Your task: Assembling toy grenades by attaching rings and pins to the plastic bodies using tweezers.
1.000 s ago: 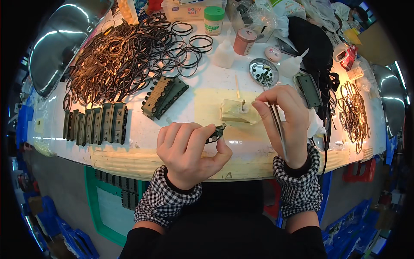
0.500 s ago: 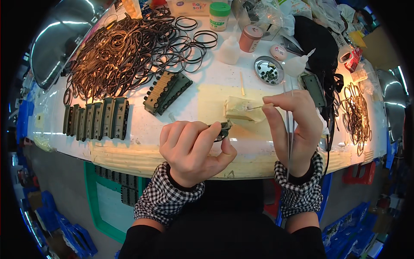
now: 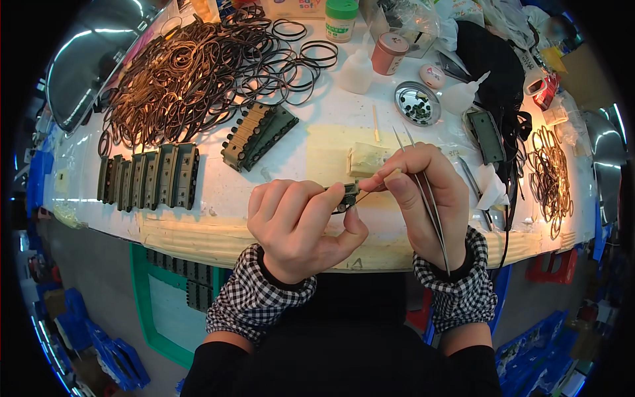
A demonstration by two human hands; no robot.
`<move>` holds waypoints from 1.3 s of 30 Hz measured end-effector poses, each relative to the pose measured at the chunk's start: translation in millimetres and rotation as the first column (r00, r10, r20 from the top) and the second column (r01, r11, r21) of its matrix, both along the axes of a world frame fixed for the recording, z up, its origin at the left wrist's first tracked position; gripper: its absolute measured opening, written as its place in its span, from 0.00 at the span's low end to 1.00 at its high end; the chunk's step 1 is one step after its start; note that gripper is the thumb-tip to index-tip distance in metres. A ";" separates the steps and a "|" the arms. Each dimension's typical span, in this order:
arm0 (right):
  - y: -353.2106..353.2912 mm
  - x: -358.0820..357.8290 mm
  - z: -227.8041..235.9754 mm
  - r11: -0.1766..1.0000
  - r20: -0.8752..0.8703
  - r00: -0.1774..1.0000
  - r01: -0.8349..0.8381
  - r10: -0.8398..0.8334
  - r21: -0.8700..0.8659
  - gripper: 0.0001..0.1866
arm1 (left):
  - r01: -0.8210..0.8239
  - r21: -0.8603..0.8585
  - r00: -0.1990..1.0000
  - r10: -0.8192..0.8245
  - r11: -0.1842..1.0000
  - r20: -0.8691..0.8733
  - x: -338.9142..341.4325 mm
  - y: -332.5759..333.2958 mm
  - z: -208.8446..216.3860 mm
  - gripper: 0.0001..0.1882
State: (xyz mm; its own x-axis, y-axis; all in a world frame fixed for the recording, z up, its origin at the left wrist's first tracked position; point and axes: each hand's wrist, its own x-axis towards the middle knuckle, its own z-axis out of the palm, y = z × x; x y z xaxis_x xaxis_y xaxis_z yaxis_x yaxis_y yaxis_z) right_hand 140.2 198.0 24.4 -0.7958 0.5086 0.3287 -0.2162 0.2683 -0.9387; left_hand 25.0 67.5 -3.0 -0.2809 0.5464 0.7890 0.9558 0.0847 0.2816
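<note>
My left hand (image 3: pixel 291 228) is closed over the table's front part, pinching a small dark green part with wheels (image 3: pixel 346 198) between thumb and fingers. Most of that part is hidden behind the fingers. Opposite it, my right hand (image 3: pixel 433 192) pinches a thin needle-like tool (image 3: pixel 365 194), its tip at or very close to the green part's right end. Steel tweezers (image 3: pixel 440 238) also lie across the right palm, their tips pointing up and away. Just beyond both hands sits a pale yellow block (image 3: pixel 362 161).
Dark rubber bands (image 3: pixel 172 86) are heaped at the far left. Green wheeled chassis pieces (image 3: pixel 155 177) stand in a row at the left, with more (image 3: pixel 258 135) nearer the middle. A round metal dish (image 3: pixel 400 106) of small green bits and a squeeze bottle (image 3: pixel 357 73) stand behind.
My right hand has come left and down, bringing the needle-like tool from the yellow block to the green part. The tweezers have tilted with it. My left hand has barely moved.
</note>
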 end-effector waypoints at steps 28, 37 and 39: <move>-4.6 0.1 1.2 0.983 -0.002 0.999 0.038 -0.039 -0.177 0.04 | 0.006 -0.017 1.000 -0.006 1.000 -0.004 1.6 0.1 0.7 0.16; -3.4 -2.1 -4.9 0.994 -0.022 0.999 0.041 -0.044 -0.104 0.03 | 0.001 -0.016 1.000 -0.001 1.000 -0.011 1.5 -0.1 -0.8 0.16; -3.3 -2.5 -5.1 0.994 -0.024 0.999 0.040 -0.043 -0.100 0.03 | 0.003 -0.014 1.000 -0.003 1.000 -0.010 1.7 -0.2 -0.7 0.16</move>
State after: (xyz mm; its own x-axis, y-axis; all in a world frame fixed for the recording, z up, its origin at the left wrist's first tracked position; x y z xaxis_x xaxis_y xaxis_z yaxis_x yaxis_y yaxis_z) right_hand 137.7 194.7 19.2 -0.7654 0.5720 0.2951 -0.2312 0.1835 -0.9554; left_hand 26.7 67.3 -3.7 -0.2712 0.5580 0.7843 0.9589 0.0860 0.2704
